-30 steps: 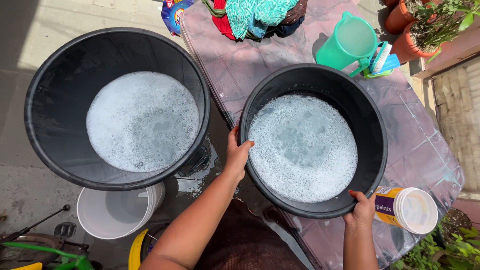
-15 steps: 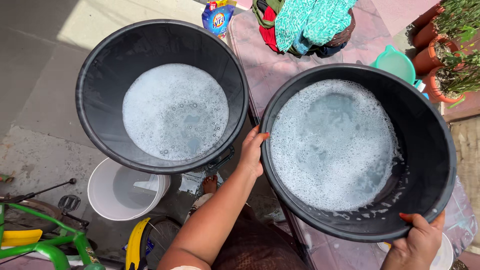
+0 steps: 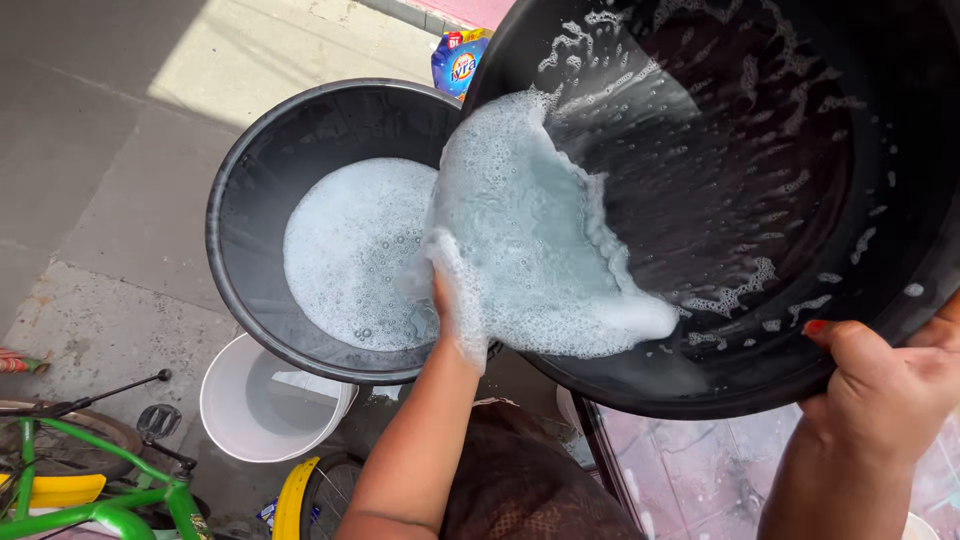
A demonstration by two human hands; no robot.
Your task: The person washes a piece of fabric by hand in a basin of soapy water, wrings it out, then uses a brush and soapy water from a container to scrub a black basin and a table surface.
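I hold a large black tub (image 3: 760,180) lifted and tilted to the left. My left hand (image 3: 445,310) grips its left rim, partly hidden under foam. My right hand (image 3: 885,385) grips its near right rim. Soapy water (image 3: 520,240) slides across the tub's wall and spills over the left rim toward a second black tub (image 3: 255,220) that stands lower on the left and holds foamy water (image 3: 350,250).
A white bucket (image 3: 265,405) stands below the left tub. A green bicycle (image 3: 90,480) and a yellow mudguard (image 3: 290,495) are at the bottom left. A blue detergent pouch (image 3: 458,62) lies at the top. A pink plastic-covered table (image 3: 690,480) is below the lifted tub.
The right tub has been raised off the table and tipped left, so its soapy water now pours over the rim. Both hands kept their grip. The view shifted right and closer.
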